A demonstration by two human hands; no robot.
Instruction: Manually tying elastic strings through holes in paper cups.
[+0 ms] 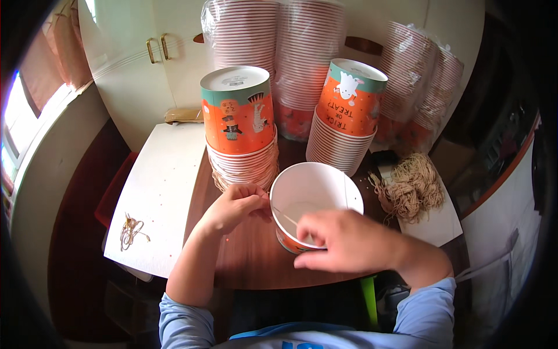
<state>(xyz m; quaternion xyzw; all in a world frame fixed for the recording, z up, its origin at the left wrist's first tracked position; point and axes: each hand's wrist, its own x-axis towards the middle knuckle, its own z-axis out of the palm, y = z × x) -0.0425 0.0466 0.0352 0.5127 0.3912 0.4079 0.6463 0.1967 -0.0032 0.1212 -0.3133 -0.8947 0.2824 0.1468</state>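
— Item one, the hands. What did you note?

— The left hand (235, 205) was closed, fingertips pinched together at the rim of an open white-lined orange paper bucket (311, 192), on its left side. The right hand (343, 241) lay curled over the near rim of the same bucket, fingers bent inward against the wall, gripping it. A thin pale string (285, 216) ran across the inside of the bucket between the two hands; whether the left fingertips actually held its end, I could not tell.

— Location of the bucket?

— On a dark brown wooden tabletop (250, 259), near its front edge, mouth facing up and tilted slightly toward the person.

— Surroundings, working outward?

— Just behind the left hand: a stack of upside-down orange-and-teal printed paper buckets (238, 125). Behind and to the right of the open bucket: a second leaning stack of the same printed buckets (346, 113). Right of the bucket: a loose bundle of tan cords (411, 187), lying partly on a white board. Left: a white sheet panel (160, 192) carrying a small tangle of tan string (131, 231). At the back: tall plastic-wrapped columns of nested buckets (273, 41) against white cabinet doors (131, 64).
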